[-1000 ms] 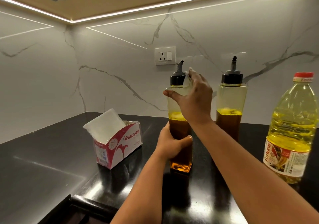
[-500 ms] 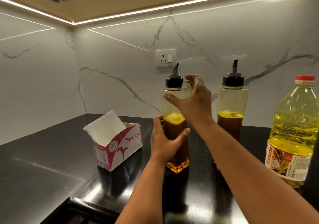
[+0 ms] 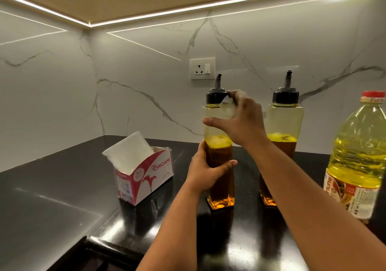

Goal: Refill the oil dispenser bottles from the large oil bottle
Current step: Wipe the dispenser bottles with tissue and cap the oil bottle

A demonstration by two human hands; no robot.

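- Left hand wrapped round the lower body of the near oil dispenser bottle, thumb across the front, bracing it upright on the black counter, likely against twist.
- Right hand curled at the shoulder just under the black spout cap, fingers pinching a clear or white scrap, possibly tissue; cannot tell which.
- Probably wiping the neck or readying to unscrew the cap.
- Second dispenser bottle just beside on the right, capped, about half full.
- Large oil bottle at far right, red cap on, within easy reach for pouring.
- Tissue box to the left, handy for drips.
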